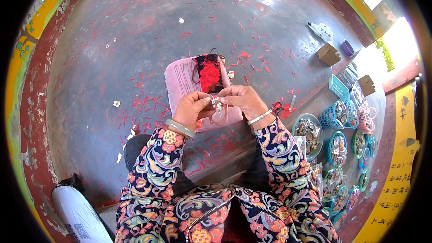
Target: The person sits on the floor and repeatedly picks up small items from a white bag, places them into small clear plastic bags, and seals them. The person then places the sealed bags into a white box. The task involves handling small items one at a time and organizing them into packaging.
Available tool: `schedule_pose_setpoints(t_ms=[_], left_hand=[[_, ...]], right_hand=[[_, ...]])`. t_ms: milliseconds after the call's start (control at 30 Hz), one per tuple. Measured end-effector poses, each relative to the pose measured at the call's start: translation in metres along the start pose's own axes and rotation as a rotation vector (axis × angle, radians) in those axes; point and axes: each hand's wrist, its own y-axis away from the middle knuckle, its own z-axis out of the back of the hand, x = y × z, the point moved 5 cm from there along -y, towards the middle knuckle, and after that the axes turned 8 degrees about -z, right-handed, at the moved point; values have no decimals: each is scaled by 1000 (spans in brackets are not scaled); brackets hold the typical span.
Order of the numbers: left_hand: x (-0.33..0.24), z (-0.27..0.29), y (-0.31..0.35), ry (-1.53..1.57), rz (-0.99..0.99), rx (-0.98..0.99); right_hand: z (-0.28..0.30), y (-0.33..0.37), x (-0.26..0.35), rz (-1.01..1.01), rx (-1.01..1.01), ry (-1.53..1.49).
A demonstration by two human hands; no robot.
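Observation:
My left hand (191,109) and my right hand (246,102) meet over a pink padded surface (179,81). Pinched between the fingertips of both is a small pale and reddish ornament (218,104) with thin cord hanging from it; its exact kind is too small to make out. Several thin brown cords (183,73) lie side by side on the left of the pink pad. Beyond my fingers, a dark cloth with a big red rose (210,75) covers the pad's far right part. A dark loop of cord rests by the cloth's left edge.
Red scraps (146,105) litter the grey floor (112,54). Red-handled scissors (278,108) lie to the right. Farther right stand a metal bowl (320,128) and several coloured baskets (330,141) of small packets. A cardboard box (329,54) and purple basin (347,47) stand beyond; a white sack (78,216) lies lower left.

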Motion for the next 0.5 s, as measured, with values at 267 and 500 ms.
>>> schedule_pose_setpoints(t_ms=[267,500], left_hand=[[-4,-3,2,-34,-22,6],[-4,-6,5,6,51,49]], right_hand=[[-4,-3,0,4,7,-31],[-3,-1,6,91,-21,-97]])
